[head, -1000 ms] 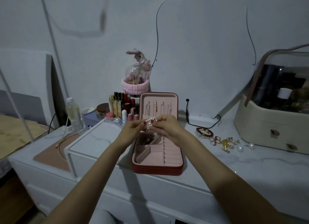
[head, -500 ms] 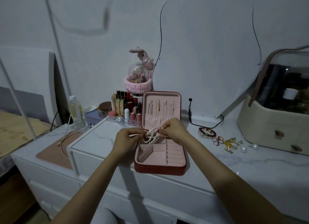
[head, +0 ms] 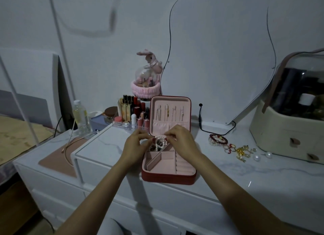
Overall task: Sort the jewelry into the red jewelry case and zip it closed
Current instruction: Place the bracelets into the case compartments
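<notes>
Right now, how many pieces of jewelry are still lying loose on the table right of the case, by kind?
Bead bracelets: 2
Red rings: about 4
Gold charm pieces: about 4, tangled, hard to separate
Loose pearls: 2
Total: about 12

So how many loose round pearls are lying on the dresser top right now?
2, both right of the red jewelry case: one pearl beside the gold pieces, the other pearl nearer the cream organizer. More may be hidden.
</notes>
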